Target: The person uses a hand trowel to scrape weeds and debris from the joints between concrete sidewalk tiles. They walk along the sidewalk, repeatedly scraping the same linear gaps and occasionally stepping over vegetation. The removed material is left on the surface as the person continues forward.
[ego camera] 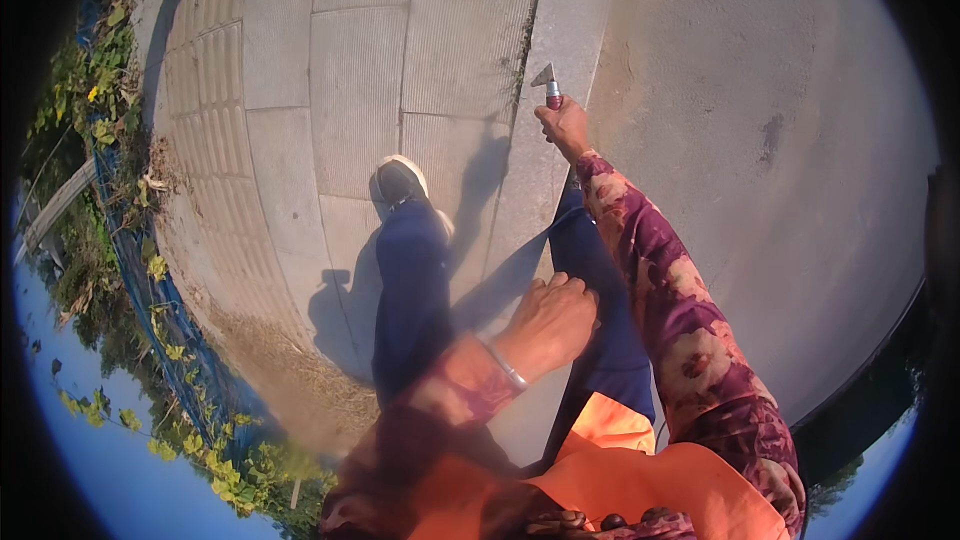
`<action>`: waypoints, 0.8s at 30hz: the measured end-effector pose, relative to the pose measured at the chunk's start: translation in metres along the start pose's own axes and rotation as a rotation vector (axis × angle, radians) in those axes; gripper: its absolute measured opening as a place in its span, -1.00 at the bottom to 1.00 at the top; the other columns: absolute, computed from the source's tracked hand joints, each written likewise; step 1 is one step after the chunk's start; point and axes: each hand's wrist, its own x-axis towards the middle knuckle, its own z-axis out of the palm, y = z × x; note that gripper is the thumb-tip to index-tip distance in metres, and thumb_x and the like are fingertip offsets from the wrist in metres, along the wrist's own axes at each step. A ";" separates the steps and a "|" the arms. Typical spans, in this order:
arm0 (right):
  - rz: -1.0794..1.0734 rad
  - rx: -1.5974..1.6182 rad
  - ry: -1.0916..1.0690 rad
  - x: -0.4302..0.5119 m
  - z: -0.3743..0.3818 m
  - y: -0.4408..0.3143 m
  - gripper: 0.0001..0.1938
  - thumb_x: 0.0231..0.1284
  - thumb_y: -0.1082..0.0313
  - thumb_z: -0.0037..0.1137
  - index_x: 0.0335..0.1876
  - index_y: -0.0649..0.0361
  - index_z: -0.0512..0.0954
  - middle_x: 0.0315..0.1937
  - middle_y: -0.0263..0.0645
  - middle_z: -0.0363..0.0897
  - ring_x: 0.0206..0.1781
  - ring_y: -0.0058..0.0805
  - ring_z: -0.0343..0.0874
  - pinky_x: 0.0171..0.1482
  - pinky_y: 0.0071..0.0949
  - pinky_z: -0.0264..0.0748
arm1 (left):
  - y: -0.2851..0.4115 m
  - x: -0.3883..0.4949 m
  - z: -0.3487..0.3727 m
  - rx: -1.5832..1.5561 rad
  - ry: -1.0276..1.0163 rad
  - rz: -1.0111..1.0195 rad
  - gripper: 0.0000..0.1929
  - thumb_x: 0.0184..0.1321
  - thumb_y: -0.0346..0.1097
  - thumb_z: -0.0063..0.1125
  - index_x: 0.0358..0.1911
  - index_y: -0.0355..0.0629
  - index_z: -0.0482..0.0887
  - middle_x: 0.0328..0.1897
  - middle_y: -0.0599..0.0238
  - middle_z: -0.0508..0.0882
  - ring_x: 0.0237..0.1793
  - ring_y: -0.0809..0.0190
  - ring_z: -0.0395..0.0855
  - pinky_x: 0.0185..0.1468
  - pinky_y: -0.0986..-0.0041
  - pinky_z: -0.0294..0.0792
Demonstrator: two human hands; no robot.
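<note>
My right hand [565, 125] is stretched out over the stone kerb [559, 30], wrapped around the red handle of a small hand weeder [553, 87]. The tool has a metal ferrule and a flat triangular blade pointing left. Its blade appears over the kerb, close to the joint where small weeds [520, 64] grow; I cannot tell whether it touches the stone. My left hand [551, 319] is curled into a fist above my right leg [600, 315], a silver bangle [504, 364] at the wrist. Nothing shows in that hand, though its palm is hidden.
Grooved paving slabs [360, 75] run left of the kerb, with tactile paving [210, 90] beyond. My left shoe [403, 178] stands on the slabs. A road surface [735, 127] spreads to the right. Blue netting [139, 255] and vines [105, 127] line the far left.
</note>
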 end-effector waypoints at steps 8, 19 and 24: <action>-0.010 -0.212 0.164 0.093 0.021 -0.006 -0.65 -0.05 0.22 0.24 -0.22 0.36 0.54 -0.32 0.12 0.67 -0.18 0.07 0.69 -0.05 -0.13 0.57 | -0.038 0.068 0.022 0.085 -0.169 -0.076 -0.86 0.13 -0.29 0.08 -0.33 -0.12 0.69 -0.29 0.18 0.66 -0.16 0.06 0.63 -0.14 0.19 0.39; 0.212 -0.256 0.115 -0.011 0.048 0.069 -0.71 -0.06 0.20 0.26 -0.35 0.29 0.52 -0.46 0.00 0.62 -0.33 -0.11 0.66 -0.17 -0.21 0.55 | -0.051 0.064 -0.045 0.051 -0.426 0.016 -0.82 0.19 -0.29 0.04 -0.24 -0.17 0.67 -0.22 0.15 0.64 -0.09 0.03 0.56 -0.07 0.13 0.36; 0.303 -0.270 -0.008 -0.087 0.061 0.070 -0.73 -0.04 0.23 0.24 -0.38 0.27 0.47 -0.50 -0.02 0.57 -0.39 -0.13 0.62 -0.22 -0.21 0.53 | -0.055 0.068 -0.061 0.056 -0.295 -0.036 -0.77 0.30 -0.31 -0.05 -0.28 -0.19 0.71 -0.20 0.14 0.70 -0.08 0.07 0.59 -0.07 0.15 0.37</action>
